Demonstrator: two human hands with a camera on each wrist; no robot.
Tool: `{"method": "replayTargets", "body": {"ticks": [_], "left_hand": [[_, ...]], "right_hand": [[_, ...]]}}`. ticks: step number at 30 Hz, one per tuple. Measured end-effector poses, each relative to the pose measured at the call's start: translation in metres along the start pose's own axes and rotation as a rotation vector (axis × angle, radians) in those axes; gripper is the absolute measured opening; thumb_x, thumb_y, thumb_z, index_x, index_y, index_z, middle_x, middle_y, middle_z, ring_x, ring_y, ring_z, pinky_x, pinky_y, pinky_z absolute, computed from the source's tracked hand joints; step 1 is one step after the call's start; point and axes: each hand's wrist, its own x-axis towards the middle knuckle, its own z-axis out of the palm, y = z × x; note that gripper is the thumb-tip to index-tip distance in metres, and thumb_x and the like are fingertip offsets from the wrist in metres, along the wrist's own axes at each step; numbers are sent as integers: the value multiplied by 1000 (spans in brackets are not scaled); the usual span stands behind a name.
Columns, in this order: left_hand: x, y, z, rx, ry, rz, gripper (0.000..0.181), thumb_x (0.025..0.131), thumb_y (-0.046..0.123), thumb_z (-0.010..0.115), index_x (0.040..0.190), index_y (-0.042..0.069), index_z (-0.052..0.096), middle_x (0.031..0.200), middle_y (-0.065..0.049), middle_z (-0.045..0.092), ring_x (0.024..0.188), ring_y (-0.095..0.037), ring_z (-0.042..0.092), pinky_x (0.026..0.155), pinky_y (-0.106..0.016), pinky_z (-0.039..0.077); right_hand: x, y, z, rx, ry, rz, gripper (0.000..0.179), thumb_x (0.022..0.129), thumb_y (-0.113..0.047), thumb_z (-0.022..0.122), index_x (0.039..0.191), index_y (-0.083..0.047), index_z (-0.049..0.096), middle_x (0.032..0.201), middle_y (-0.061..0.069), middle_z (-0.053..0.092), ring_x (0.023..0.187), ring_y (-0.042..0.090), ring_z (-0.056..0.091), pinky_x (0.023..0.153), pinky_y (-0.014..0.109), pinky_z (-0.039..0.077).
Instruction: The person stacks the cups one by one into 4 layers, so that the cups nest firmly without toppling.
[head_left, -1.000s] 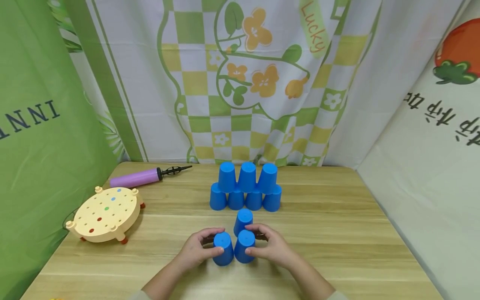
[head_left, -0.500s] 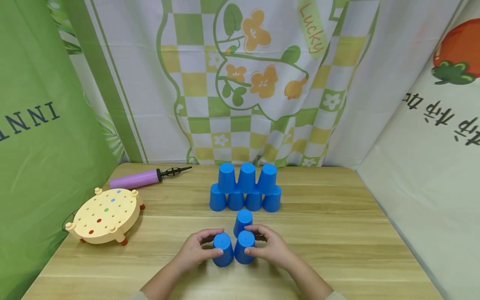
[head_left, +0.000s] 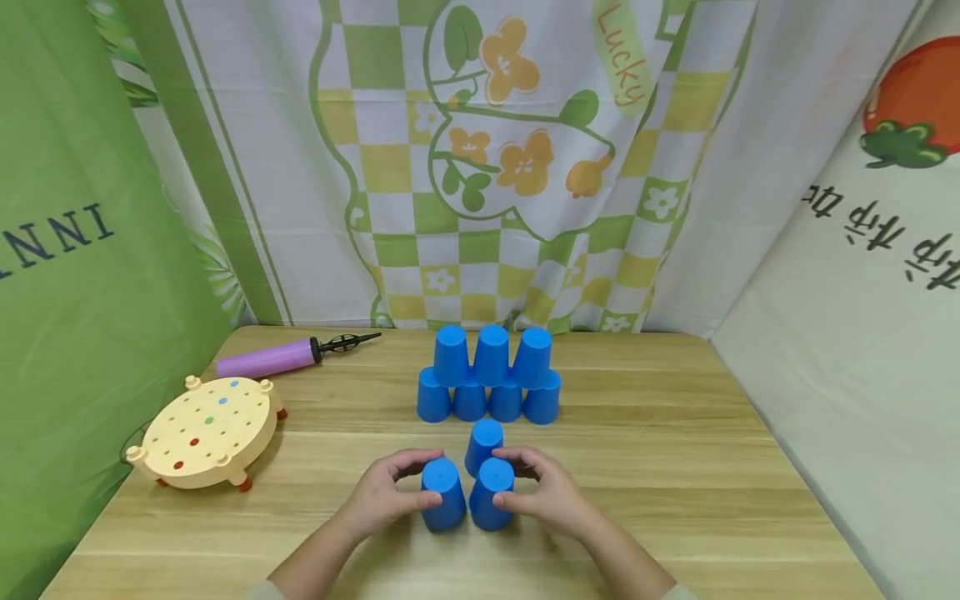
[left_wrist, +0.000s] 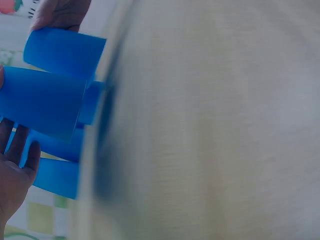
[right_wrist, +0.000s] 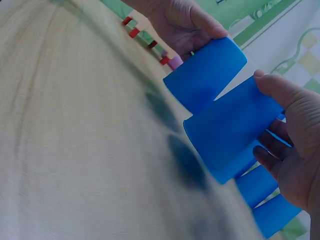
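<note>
Two upside-down blue cups stand side by side at the front of the group in the head view. My left hand (head_left: 382,493) grips the left cup (head_left: 444,500), thumb on its near side and fingers behind it. On the other one, the right cup (head_left: 491,504), my right hand (head_left: 547,492) has a similar hold. Both cups lean slightly apart at their tops, and shadows show under their rims in the right wrist view. Just behind them is a third blue cup (head_left: 483,442), partly hidden by the right cup and fingers.
Farther back, several upside-down blue cups form a bottom row (head_left: 469,404) with three cups (head_left: 492,357) stacked on it. A purple hand pump (head_left: 266,360) and a round cream pegboard (head_left: 210,433) on legs lie left on the wooden table (head_left: 660,467). Curtains surround the table.
Both hands have shifted slightly apart with their cups, and a wider gap shows between the cup tops. The view has drifted a little; the rear cups stand as before.
</note>
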Motion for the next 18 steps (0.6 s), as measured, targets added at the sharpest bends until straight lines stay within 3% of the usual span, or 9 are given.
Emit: {"method": "replayTargets", "body": {"ticks": [4,9,12,18], "left_hand": [[4,23,-10,30,29,18,56,83,24,79,132,6,60,132,-14,63,126,-39,54,105,-62,41],[16,53,-22,57,77,-16,56,83,28,79,133,13,61,131,-12,64,127,-36,54,101,-57,47],[26,71,-30,66,90,6,57,83,25,79,135,12,59,134,-14,62,127,-36,53,101,-54,48],[51,102,-49,119,148,125,56,85,18,77,135,5,57,133,-18,61,126,-37,55,103,-53,48]], "right_hand": [[-3,-18,-15,-33,-5,-46,55,85,-27,77,133,-7,57,132,15,60,121,35,57,103,57,46],[-3,-42,-39,-126,18,-130,54,86,-26,76,132,-6,57,130,14,61,116,30,59,99,40,50],[-1,-57,-55,-157,61,-182,53,86,-23,77,131,-4,57,127,14,63,112,29,61,95,34,51],[12,-87,-86,-181,134,-193,55,87,-17,75,135,-2,54,129,16,61,114,31,58,99,48,50]]}}
